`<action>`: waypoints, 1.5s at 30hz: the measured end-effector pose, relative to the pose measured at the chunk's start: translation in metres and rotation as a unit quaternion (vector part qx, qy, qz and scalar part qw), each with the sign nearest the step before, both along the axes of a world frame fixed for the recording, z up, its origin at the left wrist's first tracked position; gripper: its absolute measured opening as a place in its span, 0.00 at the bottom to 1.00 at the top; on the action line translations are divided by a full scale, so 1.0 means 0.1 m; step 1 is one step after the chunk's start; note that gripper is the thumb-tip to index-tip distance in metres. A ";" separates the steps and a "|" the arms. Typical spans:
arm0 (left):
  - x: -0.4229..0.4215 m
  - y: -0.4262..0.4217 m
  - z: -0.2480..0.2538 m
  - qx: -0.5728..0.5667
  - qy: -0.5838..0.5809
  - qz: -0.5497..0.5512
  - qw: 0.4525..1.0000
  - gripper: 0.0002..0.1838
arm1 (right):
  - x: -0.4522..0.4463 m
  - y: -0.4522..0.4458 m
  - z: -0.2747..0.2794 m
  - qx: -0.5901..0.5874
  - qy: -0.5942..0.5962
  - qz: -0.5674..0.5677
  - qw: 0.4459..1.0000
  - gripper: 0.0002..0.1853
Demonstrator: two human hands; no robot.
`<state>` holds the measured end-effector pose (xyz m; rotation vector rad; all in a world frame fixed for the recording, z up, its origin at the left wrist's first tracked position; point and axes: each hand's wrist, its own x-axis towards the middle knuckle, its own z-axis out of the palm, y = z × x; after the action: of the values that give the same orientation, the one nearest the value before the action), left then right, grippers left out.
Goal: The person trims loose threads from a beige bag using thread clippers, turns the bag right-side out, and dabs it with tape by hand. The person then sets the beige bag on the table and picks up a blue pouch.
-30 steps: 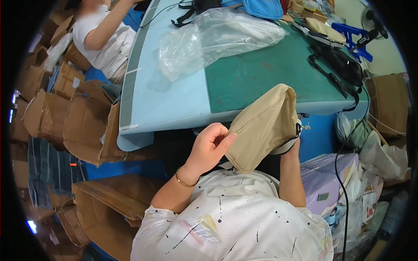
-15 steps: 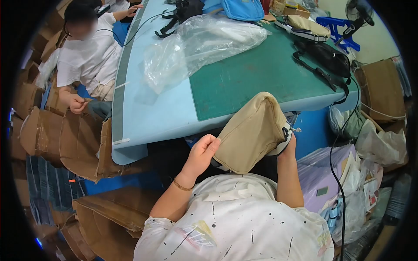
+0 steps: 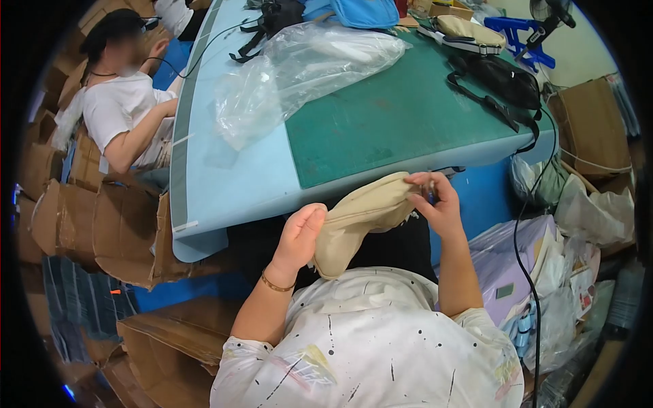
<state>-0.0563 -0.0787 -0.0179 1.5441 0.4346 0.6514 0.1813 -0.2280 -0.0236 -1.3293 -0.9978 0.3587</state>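
Note:
A beige fabric bag [image 3: 360,221] is held tilted over my lap, just in front of the table edge. Its body looks slack and folded, and its underside is hidden. My left hand [image 3: 300,234] is closed on the bag's left edge, thumb on top. At the upper right end, the fingers of my right hand [image 3: 439,202] pinch the bag's rim. Beyond it lies a green cutting mat [image 3: 374,129] on the light-blue table [image 3: 238,190].
A clear plastic bag [image 3: 299,75] lies across the table. At the back right are a black bag [image 3: 500,81], another beige bag [image 3: 469,32] and a fan [image 3: 544,34]. Cardboard boxes [image 3: 129,231] crowd the left, where a co-worker [image 3: 126,115] sits. A black cable [image 3: 520,251] hangs at right.
The beige bag has gone from raised upright to lower and flatter. My right hand has moved from beneath its right side up to its upper end. The co-worker has drawn an arm back.

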 end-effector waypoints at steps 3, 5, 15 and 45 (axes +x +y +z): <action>-0.04 0.05 0.00 -0.174 -0.009 -0.014 0.985 0.13 | 0.06 0.01 -0.12 -0.071 -0.004 0.014 0.997 0.09; -0.09 0.11 -0.05 -0.330 -0.064 -0.046 0.941 0.14 | 0.05 0.01 -0.13 -0.067 0.002 0.020 0.998 0.09; -0.07 0.15 -0.13 -0.453 -0.054 -0.061 0.888 0.17 | -0.13 0.02 -0.26 0.013 -0.003 0.031 0.999 0.18; -0.33 0.29 -0.35 -0.245 0.038 -0.103 0.963 0.11 | -0.15 -0.31 -0.42 -0.109 0.350 0.151 0.918 0.13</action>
<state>-0.0890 -0.0500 -0.0526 1.1234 0.4458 0.2914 0.1665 -0.2594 -0.0655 -1.1011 -0.5521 1.1240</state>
